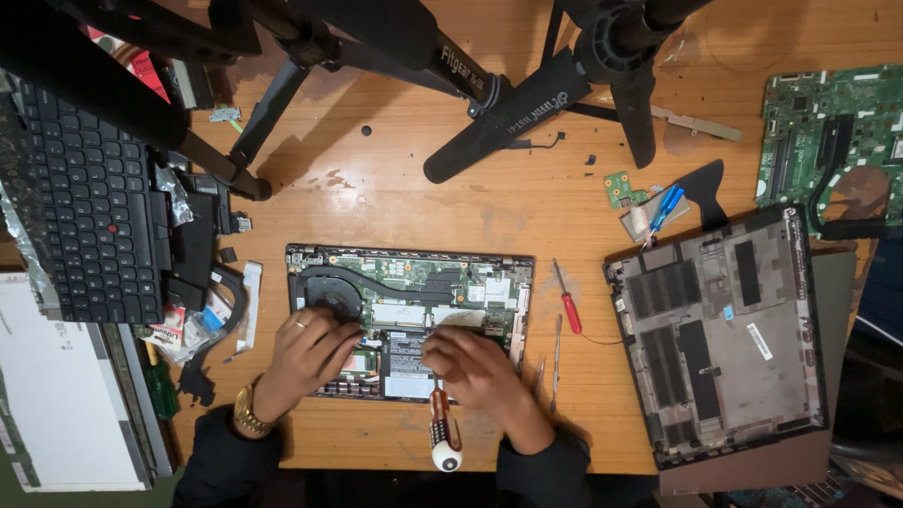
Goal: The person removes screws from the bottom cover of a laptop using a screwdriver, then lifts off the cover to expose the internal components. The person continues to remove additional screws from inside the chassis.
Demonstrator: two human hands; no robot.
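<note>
Seen from above on a wooden worktop (pixel 395 169): at far left, a white panel (pixel 56 395) beside a detached black laptop keyboard (pixel 89 207), with loose black parts and a green-handled screwdriver (pixel 162 388) near its lower edge. Left hand (pixel 306 353), ringed and with a gold watch at the wrist, curled loosely and resting on the lower left of an opened laptop chassis (pixel 409 315), fingertips just below the round cooling fan (pixel 324 296); nothing visibly gripped. Inside the chassis, a fan and curved heat pipe at upper left, green circuit board across the top, pale labelled parts in the middle. Right hand (pixel 475 367) bent over the lower middle of the same chassis, fingers closed down toward the board; whether pinching anything, impossible to tell. Lying just below that hand, touching its wrist side, a screwdriver with red-and-clear handle and white end cap (pixel 444 433). Right of the chassis, a small red-handled screwdriver (pixel 567 299) and thin metal tools (pixel 555 362). Farther right, a removed grey bottom cover (pixel 720 334), inner side up, and a bare green motherboard (pixel 832 136) at the top corner. Across the top, black tripod legs (pixel 508 113).
</note>
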